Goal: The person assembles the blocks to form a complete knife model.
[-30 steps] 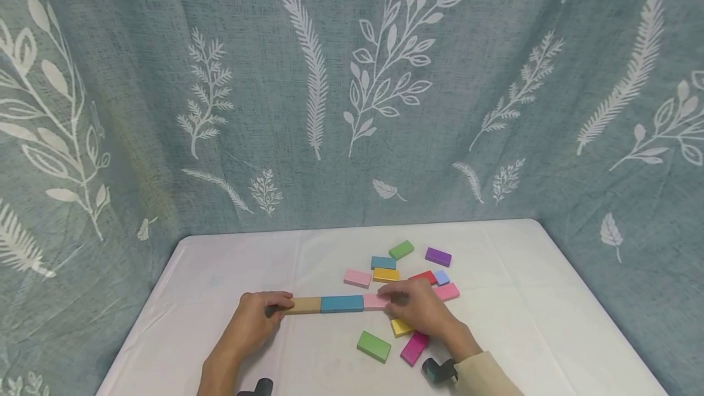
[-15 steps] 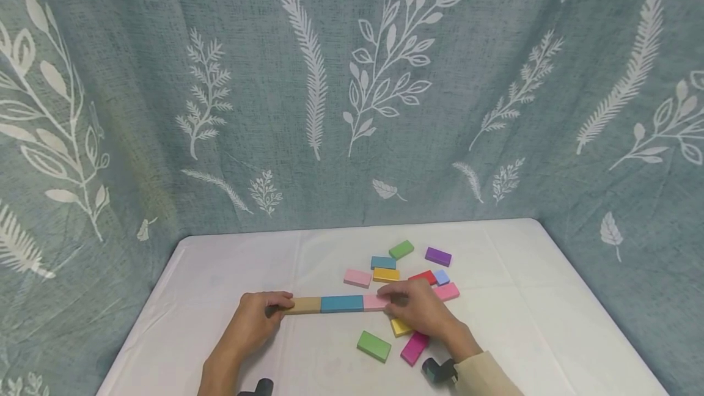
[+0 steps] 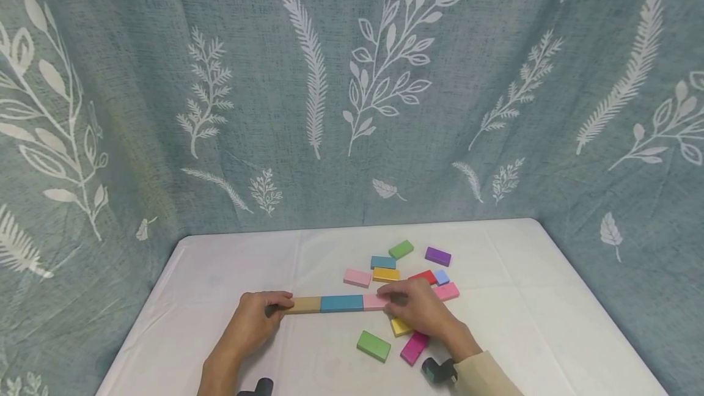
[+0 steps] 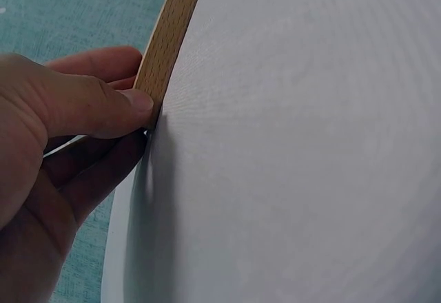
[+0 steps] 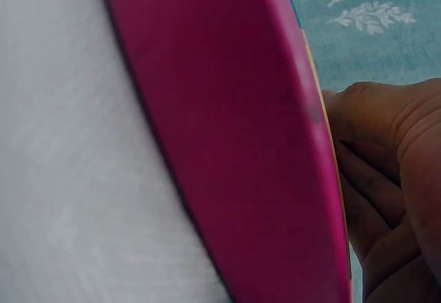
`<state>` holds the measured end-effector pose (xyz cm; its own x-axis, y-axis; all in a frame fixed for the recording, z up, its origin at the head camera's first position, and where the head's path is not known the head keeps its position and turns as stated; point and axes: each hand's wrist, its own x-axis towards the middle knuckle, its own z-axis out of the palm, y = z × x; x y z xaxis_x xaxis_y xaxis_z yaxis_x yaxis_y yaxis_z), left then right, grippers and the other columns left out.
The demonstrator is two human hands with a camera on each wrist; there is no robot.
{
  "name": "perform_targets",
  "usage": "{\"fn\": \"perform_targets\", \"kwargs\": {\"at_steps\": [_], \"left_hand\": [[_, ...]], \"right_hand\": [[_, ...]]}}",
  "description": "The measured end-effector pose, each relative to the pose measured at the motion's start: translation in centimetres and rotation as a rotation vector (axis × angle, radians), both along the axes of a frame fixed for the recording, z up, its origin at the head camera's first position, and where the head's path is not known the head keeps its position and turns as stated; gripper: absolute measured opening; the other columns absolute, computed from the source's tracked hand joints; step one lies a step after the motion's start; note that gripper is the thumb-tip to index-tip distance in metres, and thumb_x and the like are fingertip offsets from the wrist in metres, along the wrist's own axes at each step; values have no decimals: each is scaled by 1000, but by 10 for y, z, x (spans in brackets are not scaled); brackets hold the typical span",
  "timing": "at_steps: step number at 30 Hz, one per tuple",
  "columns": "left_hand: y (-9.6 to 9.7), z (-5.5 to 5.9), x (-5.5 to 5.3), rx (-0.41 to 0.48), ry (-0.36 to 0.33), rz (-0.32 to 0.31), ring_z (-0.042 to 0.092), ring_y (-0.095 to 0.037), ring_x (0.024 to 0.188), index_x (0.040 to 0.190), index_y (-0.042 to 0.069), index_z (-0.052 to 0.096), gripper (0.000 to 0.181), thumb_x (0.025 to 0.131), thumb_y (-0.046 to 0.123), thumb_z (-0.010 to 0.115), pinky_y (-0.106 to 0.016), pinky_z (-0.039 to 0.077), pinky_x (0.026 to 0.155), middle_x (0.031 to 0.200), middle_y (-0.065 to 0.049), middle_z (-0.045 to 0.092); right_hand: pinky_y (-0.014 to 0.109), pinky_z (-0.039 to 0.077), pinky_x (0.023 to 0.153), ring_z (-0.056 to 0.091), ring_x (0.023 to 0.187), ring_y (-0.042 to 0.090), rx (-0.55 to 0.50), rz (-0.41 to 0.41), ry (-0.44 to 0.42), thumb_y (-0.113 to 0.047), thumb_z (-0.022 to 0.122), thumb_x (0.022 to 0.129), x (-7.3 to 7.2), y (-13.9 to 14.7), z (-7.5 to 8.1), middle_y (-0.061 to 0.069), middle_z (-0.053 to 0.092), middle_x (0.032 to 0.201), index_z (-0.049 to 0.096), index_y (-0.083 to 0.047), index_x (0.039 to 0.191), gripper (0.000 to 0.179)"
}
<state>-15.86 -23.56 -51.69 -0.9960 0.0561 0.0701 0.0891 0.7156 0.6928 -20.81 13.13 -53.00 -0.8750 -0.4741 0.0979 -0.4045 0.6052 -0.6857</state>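
Three blocks lie end to end in a straight row on the white-covered table: a natural wooden block [image 3: 306, 305], a blue block [image 3: 342, 304] and a light pink block [image 3: 374, 302]. At the row's left end my left hand [image 3: 250, 322] pinches the wooden block between thumb and fingers; the left wrist view shows the thumb on its side. My right hand [image 3: 422, 309] grips the pink block at the other end and covers its right part. In the right wrist view a magenta block [image 5: 220, 124] stands in front, hiding most of what the fingers hold.
Behind the row lie another pink block [image 3: 357, 278], an orange block [image 3: 386, 275], a small blue block [image 3: 383, 263], a green block [image 3: 401, 249] and a purple block [image 3: 438, 256]. Red, light blue and pink ones sit beyond my right hand. A green block [image 3: 374, 346] and a yellow block [image 3: 401, 327] lie nearer me.
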Motion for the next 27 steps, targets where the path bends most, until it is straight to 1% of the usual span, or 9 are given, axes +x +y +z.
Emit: {"fn": "perform_targets", "kwargs": {"at_steps": [5, 7, 14, 17, 19, 22, 27], "left_hand": [[0, 0, 0, -5, 4, 0, 73, -37, 129, 98, 17, 86, 31, 88, -12, 80, -59, 55, 117, 122, -5, 83], [0, 0, 1, -4, 7, -1, 73, -37, 129, 98, 17, 85, 31, 88, -12, 80, -59, 55, 117, 122, -4, 83], [1, -2, 1, 7, 8, -3, 74, -37, 128, 98, 17, 86, 32, 88, -12, 80, -59, 56, 117, 122, -4, 83], [1, -2, 1, 3, 7, 1, 74, -36, 128, 98, 18, 86, 32, 87, -12, 80, -59, 56, 116, 122, -4, 83], [1, -3, 1, -4, 9, 2, 74, -36, 127, 98, 18, 86, 32, 87, -12, 80, -59, 56, 116, 122, -4, 83], [1, -3, 0, -9, 12, 2, 74, -37, 128, 98, 18, 86, 32, 87, -12, 80, -59, 56, 116, 122, -4, 83], [1, -3, 0, -7, 14, 1, 74, -36, 128, 98, 18, 86, 32, 87, -11, 81, -59, 56, 116, 123, -4, 83]], "right_hand": [[44, 63, 104, 71, 116, 10, 10, -3, -6, -14, 85, 93, -1, -1, 0, -13, 81, 123, 84, -27, 122, 31], [44, 63, 104, 71, 117, 11, 16, -2, -6, -15, 86, 93, 0, -1, 0, -12, 81, 125, 84, -27, 124, 33], [49, 64, 107, 75, 124, 19, -9, 4, 24, -16, 85, 94, 3, 14, 1, -10, 81, 125, 81, -21, 130, 36], [50, 64, 108, 75, 126, 20, -34, -1, -21, -16, 85, 94, 7, 27, 3, -11, 81, 125, 81, -21, 129, 35], [49, 64, 108, 74, 126, 18, -22, -2, -50, -17, 85, 94, 10, 35, 3, -13, 80, 125, 81, -23, 128, 35], [47, 64, 108, 74, 124, 15, 13, 7, -69, -17, 86, 93, 15, 45, 5, -15, 80, 123, 82, -24, 128, 36], [40, 65, 105, 76, 117, 10, 59, 8, -25, -14, 87, 92, 20, 55, 6, -17, 81, 120, 82, -22, 127, 36]]}}
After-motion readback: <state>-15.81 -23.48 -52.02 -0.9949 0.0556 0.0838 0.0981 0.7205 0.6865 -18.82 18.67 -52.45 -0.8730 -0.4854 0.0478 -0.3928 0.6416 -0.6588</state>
